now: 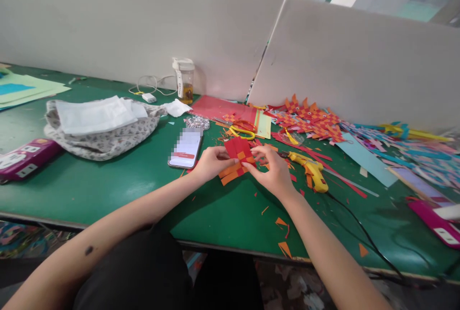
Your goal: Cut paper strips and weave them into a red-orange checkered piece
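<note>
Red and orange paper strips, woven into a small mat (pixel 237 158), are held just above the green tabletop (pixel 108 185) in the head view. The left hand (pixel 212 162) pinches the mat's left edge with closed fingers; the right hand (pixel 275 173) grips its right side. A yellow glue gun (pixel 312 170) lies near the right hand, and a white smartphone (pixel 186 148) lies just beside the left hand.

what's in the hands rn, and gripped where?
Both hold one red-and-orange woven paper piece over the table. Left hand pinches its left edge; right hand has its right side, fingers on the orange strips.
</note>
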`<act>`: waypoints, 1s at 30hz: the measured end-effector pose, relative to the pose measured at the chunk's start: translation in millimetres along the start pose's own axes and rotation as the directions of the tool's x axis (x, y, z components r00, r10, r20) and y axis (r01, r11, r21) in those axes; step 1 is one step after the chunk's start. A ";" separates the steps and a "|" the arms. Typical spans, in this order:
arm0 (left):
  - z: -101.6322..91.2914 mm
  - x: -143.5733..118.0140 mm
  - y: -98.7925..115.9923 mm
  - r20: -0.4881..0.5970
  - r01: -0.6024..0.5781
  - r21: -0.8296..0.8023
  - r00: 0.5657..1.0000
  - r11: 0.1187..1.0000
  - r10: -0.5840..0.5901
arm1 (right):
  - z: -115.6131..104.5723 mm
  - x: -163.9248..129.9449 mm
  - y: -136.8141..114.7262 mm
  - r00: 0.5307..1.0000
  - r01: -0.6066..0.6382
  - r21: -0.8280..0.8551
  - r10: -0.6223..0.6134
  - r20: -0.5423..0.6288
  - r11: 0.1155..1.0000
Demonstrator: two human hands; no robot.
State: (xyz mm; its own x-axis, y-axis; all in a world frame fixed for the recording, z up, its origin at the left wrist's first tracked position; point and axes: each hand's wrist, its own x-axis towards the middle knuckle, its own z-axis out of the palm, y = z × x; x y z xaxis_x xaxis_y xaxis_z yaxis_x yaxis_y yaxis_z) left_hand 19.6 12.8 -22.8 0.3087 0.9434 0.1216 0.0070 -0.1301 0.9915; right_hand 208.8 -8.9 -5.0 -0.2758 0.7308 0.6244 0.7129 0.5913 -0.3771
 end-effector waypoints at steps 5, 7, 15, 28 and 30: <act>-0.4 0.5 -0.1 -0.008 -0.010 0.020 1.000 1.000 0.010 | -1.6 -0.9 -1.0 0.985 0.144 -0.191 -0.122 0.121 0.971; -0.4 0.6 -1.2 -0.008 -0.006 0.007 1.000 1.000 0.006 | -2.7 -0.4 -1.6 0.983 0.133 -0.228 -0.099 0.151 0.965; 4.4 0.7 -0.8 0.027 -0.018 -0.099 0.999 0.995 0.021 | -0.6 0.3 -1.1 0.972 0.147 -0.255 -0.091 0.218 0.956; 6.1 -0.6 1.1 -0.100 -0.016 -0.124 0.995 0.992 0.004 | 2.1 -1.1 -4.4 0.968 0.154 -0.247 -0.096 0.232 0.957; 6.1 -1.0 1.3 -0.105 -0.013 -0.115 0.995 0.993 0.001 | 2.6 -1.4 -4.5 0.969 0.156 -0.246 -0.101 0.225 0.957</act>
State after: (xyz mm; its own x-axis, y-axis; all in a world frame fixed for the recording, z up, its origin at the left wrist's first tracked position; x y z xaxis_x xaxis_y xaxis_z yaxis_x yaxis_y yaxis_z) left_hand 25.1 9.8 -21.9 0.2074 0.9700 0.1266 -0.1061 -0.1064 0.9886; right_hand 204.4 -11.6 -5.9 -0.4839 0.7253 0.4896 0.7974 0.5960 -0.0948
